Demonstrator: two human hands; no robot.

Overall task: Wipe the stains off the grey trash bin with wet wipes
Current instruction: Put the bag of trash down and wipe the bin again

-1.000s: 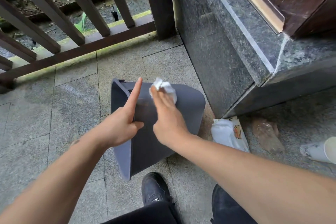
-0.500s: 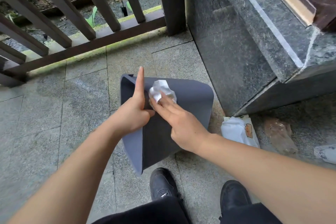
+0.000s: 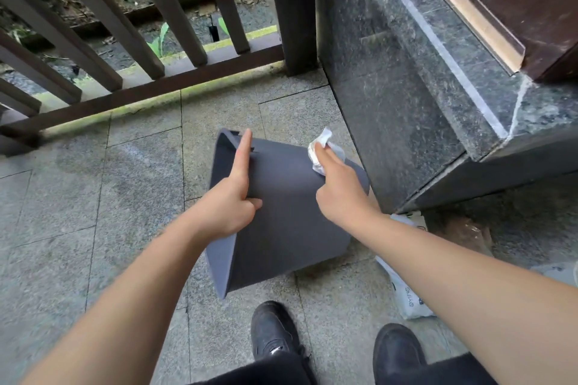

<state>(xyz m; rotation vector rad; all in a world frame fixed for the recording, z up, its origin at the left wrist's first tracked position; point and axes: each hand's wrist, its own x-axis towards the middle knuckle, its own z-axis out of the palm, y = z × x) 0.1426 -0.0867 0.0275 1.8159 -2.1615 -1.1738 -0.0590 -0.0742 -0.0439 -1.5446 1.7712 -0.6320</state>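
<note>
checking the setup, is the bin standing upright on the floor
No, the grey bin lies on its side, steadied by the left hand.

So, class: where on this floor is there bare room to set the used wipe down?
Free: the paving between the railing and the grey bin, left of the left hand. Crowded: the strip between bin and stone wall, where the right hand presses the wipe and the wipe pack lies; shoes fill the near floor.

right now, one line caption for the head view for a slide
Left hand steadies the tipped grey trash bin while the right hand presses a wet wipe near its far edge.
</note>
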